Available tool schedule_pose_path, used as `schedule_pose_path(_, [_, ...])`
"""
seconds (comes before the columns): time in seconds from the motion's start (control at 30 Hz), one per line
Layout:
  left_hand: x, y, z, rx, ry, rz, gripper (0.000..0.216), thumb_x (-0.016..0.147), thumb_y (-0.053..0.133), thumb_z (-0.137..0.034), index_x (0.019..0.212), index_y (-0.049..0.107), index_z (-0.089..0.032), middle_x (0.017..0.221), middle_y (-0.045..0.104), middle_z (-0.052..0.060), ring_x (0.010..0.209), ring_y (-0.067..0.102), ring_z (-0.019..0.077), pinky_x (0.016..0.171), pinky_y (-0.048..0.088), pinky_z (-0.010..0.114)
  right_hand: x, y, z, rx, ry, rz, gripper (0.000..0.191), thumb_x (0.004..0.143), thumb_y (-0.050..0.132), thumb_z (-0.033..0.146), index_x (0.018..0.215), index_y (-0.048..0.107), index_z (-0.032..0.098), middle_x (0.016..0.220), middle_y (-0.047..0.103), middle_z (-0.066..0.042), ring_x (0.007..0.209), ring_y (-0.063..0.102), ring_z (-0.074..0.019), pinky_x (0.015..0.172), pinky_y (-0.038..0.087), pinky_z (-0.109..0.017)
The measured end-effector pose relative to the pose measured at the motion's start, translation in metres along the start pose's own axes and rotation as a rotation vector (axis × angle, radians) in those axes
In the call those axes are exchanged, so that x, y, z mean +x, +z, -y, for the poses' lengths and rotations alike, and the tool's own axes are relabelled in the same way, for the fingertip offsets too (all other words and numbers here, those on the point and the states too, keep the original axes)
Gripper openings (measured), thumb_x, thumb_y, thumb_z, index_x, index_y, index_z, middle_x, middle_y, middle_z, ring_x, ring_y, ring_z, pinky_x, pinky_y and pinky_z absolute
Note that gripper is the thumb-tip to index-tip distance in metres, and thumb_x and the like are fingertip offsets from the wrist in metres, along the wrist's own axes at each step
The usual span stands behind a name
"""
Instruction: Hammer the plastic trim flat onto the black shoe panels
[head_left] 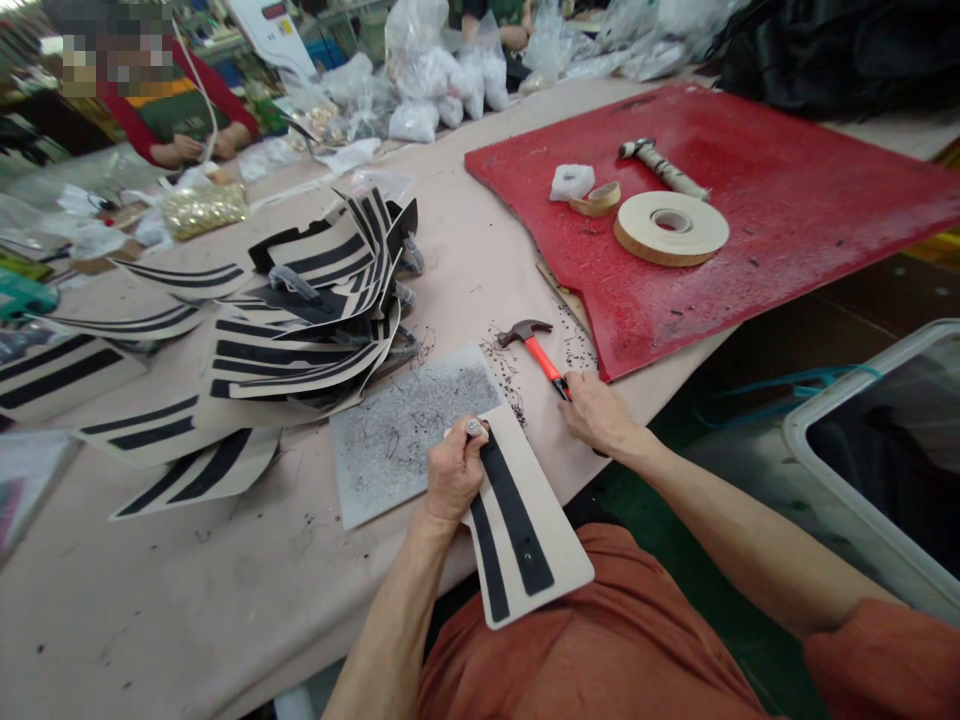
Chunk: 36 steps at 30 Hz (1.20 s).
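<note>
My left hand [455, 470] is closed around a short metal punch [473, 428], its round end pointing up. The punch stands at the upper end of a beige panel with two black strips [551, 520], which lies partly on a grey, pitted board [412, 400] and sticks out over the table edge toward my lap. A small hole shows near the lower end of the wider strip. In my right hand [598, 412] is a claw hammer [536, 345] with an orange and black handle, its head beside the board's right corner, apart from the punch.
Striped panels [300, 340] are piled on the left. A red board [750, 200] at the right carries a tape roll [671, 228] and a wrapped hammer [664, 168]. Black scraps are strewn near the grey board. A plastic bin [825, 400] stands lower right. Another person [180, 110] sits across the table.
</note>
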<state>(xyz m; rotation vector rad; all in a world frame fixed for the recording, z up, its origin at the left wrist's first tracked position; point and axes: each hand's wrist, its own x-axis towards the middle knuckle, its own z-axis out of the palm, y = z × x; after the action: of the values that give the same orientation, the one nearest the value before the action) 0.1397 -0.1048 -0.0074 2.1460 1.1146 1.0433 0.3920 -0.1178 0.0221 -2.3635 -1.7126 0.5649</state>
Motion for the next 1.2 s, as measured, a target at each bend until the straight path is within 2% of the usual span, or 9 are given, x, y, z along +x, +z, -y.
schedule_pose_path(0.13, [-0.002, 0.002, 0.001, 0.038, 0.047, -0.013, 0.014, 0.098, 0.049, -0.023, 0.106, 0.061, -0.021, 0.095, 0.074, 0.005, 0.086, 0.071, 0.0169, 0.079, 0.055, 0.026, 0.017, -0.01, 0.004, 0.605, 0.179, 0.293, 0.012, 0.078, 0.06, 0.016, 0.087, 0.052, 0.017, 0.076, 0.06, -0.006, 0.066, 0.057, -0.018, 0.061, 0.045, -0.029])
schedule_pose_path(0.2, [-0.002, 0.002, 0.001, 0.057, 0.061, -0.005, 0.014, 0.098, 0.049, -0.023, 0.104, 0.061, -0.021, 0.095, 0.074, 0.005, 0.086, 0.071, 0.0172, 0.079, 0.054, 0.026, 0.015, -0.018, 0.011, 0.724, 0.183, 0.377, 0.006, 0.083, 0.054, 0.023, 0.081, 0.049, 0.019, 0.065, 0.054, 0.0, 0.052, 0.049, -0.0128, 0.052, 0.042, -0.025])
schedule_pose_path(0.3, [-0.003, 0.003, 0.001, 0.067, 0.066, 0.007, 0.014, 0.099, 0.047, -0.023, 0.105, 0.06, -0.021, 0.095, 0.073, 0.005, 0.085, 0.071, 0.0169, 0.079, 0.054, 0.027, -0.009, -0.028, 0.019, 0.762, 0.152, 0.352, 0.024, 0.095, 0.036, 0.038, 0.08, 0.044, 0.022, 0.058, 0.044, 0.006, 0.041, 0.037, -0.0097, 0.044, 0.035, -0.023])
schedule_pose_path(0.47, [-0.005, 0.005, 0.004, 0.071, 0.063, -0.004, 0.015, 0.098, 0.045, -0.023, 0.104, 0.06, -0.022, 0.091, 0.073, 0.005, 0.083, 0.07, 0.0173, 0.078, 0.055, 0.028, -0.068, -0.046, 0.008, 0.348, -0.264, 0.026, 0.035, 0.099, 0.033, 0.05, 0.081, 0.046, 0.023, 0.057, 0.045, 0.003, 0.049, 0.043, -0.014, 0.05, 0.026, -0.026])
schedule_pose_path(0.63, [-0.005, 0.006, 0.005, 0.123, 0.074, -0.03, 0.015, 0.097, 0.048, -0.023, 0.09, 0.061, -0.021, 0.075, 0.068, 0.004, 0.07, 0.068, 0.0173, 0.068, 0.053, 0.026, -0.085, -0.065, -0.001, -0.191, -0.504, 0.002, 0.032, 0.102, 0.036, 0.042, 0.084, 0.053, 0.021, 0.061, 0.057, -0.003, 0.048, 0.043, -0.0151, 0.052, 0.014, -0.031])
schedule_pose_path(0.73, [-0.005, 0.005, 0.005, 0.099, 0.094, -0.031, 0.014, 0.097, 0.048, -0.022, 0.096, 0.062, -0.021, 0.079, 0.07, 0.004, 0.073, 0.069, 0.0176, 0.069, 0.054, 0.026, -0.084, -0.085, 0.006, -0.22, -0.546, -0.069, 0.034, 0.102, 0.035, 0.043, 0.084, 0.053, 0.021, 0.059, 0.055, -0.002, 0.046, 0.042, -0.0152, 0.051, 0.014, -0.031])
schedule_pose_path(0.9, [-0.006, 0.007, 0.007, 0.075, 0.083, -0.035, 0.017, 0.098, 0.048, -0.024, 0.106, 0.063, -0.022, 0.09, 0.074, 0.005, 0.082, 0.071, 0.0186, 0.078, 0.056, 0.029, -0.095, -0.1, 0.013, 0.006, -0.508, -0.33, 0.039, 0.104, 0.024, 0.043, 0.09, 0.054, 0.021, 0.06, 0.052, -0.002, 0.049, 0.046, -0.0162, 0.053, 0.028, -0.03])
schedule_pose_path(1.07, [-0.006, 0.008, 0.008, 0.089, 0.079, -0.051, 0.016, 0.095, 0.049, -0.023, 0.095, 0.065, -0.021, 0.077, 0.071, 0.004, 0.069, 0.069, 0.0172, 0.068, 0.054, 0.026, -0.101, -0.077, 0.007, -0.176, -0.586, -0.049, 0.033, 0.103, 0.034, 0.037, 0.081, 0.052, 0.021, 0.058, 0.056, -0.002, 0.045, 0.042, -0.0143, 0.05, 0.018, -0.032])
schedule_pose_path(1.2, [-0.006, 0.008, 0.006, 0.076, 0.072, -0.045, 0.017, 0.096, 0.049, -0.023, 0.1, 0.065, -0.022, 0.083, 0.073, 0.004, 0.076, 0.07, 0.0177, 0.073, 0.055, 0.027, -0.1, -0.075, 0.011, -0.134, -0.592, -0.107, 0.037, 0.105, 0.028, 0.038, 0.084, 0.052, 0.02, 0.062, 0.057, -0.003, 0.05, 0.048, -0.0141, 0.053, 0.021, -0.03])
